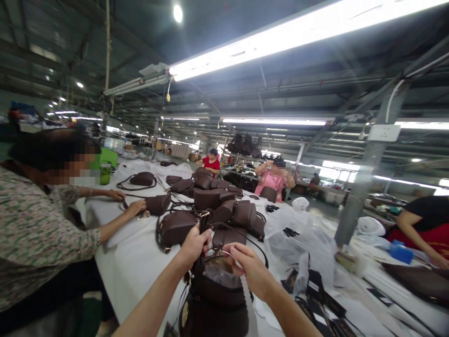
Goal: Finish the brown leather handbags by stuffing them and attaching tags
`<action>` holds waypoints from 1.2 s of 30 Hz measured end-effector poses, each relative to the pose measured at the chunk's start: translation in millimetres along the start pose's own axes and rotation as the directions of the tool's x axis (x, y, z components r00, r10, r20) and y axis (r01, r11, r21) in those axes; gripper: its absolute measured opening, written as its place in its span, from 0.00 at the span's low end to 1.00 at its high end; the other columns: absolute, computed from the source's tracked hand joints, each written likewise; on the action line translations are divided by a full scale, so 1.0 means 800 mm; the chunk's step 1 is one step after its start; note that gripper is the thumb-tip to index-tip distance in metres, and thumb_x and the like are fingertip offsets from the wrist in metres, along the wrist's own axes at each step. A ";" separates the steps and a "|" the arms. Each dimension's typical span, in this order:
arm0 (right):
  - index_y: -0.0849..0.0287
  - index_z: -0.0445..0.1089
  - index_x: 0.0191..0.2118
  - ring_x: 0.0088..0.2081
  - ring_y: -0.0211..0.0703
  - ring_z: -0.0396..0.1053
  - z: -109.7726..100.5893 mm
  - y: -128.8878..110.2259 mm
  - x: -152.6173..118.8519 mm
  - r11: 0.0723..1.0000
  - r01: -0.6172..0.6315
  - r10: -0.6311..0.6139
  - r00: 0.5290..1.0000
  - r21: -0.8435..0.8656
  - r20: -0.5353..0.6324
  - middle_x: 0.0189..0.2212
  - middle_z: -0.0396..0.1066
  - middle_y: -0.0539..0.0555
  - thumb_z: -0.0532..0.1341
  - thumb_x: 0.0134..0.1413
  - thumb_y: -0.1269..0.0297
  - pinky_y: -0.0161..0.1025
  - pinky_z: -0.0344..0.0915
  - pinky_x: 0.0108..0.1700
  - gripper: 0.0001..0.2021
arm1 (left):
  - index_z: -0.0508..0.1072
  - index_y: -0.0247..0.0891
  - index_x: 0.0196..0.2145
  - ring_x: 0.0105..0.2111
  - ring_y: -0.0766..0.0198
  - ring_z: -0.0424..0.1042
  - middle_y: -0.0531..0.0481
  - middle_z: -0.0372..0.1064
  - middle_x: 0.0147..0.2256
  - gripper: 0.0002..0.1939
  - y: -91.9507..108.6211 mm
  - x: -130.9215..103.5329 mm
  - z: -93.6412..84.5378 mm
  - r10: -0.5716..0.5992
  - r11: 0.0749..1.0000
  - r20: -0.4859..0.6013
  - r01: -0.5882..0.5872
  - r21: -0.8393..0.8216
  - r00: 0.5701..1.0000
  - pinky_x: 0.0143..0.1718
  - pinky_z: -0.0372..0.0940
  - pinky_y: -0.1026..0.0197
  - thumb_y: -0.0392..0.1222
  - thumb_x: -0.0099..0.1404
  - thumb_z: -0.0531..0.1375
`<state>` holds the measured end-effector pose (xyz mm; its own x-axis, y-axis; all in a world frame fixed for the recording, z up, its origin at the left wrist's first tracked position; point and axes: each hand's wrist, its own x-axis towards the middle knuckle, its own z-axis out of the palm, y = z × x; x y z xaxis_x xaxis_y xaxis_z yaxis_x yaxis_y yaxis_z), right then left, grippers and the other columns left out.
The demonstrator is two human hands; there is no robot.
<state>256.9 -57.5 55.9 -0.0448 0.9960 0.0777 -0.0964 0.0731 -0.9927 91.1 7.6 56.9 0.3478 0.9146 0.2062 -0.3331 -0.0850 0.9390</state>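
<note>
A dark brown handbag (217, 311) stands at the front edge of the table, its top open and pale translucent lining or wrapping (220, 272) showing inside. My left hand (195, 245) is closed around the bag's dark strap (202, 229), just below a gold buckle (203, 215). Over the bag's right side, my right hand (250, 267) pinches a thin white strip (228, 254). A pale band (248, 299) hangs below that hand along the bag; whether it belongs to the same strip I cannot tell. More brown handbags (177, 228) lie just beyond my hands.
At left, a co-worker (45, 224) handles another brown bag (157, 204) on the white-covered table (129, 262). Clear plastic wrapping (301, 234) and black tags (317, 292) lie at right, near a grey post (365, 187). People in red (211, 163) and pink (271, 180) are across the table.
</note>
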 end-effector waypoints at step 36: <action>0.58 0.70 0.37 0.36 0.42 0.70 0.032 0.011 0.015 0.940 0.242 -0.213 0.967 0.242 -0.139 0.31 0.73 0.49 0.71 0.40 0.59 0.37 0.67 0.39 0.18 | 0.42 0.28 0.68 0.43 0.43 0.73 0.29 0.73 0.45 0.43 0.007 -0.029 0.043 0.074 0.428 0.205 -0.217 0.877 0.976 0.44 0.63 0.49 0.28 0.55 0.52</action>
<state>229.9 -45.9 50.2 0.1151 0.9549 0.2738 -0.3423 0.2969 -0.8914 111.6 -27.5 66.9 0.4947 0.8053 0.3267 0.5511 -0.5814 0.5986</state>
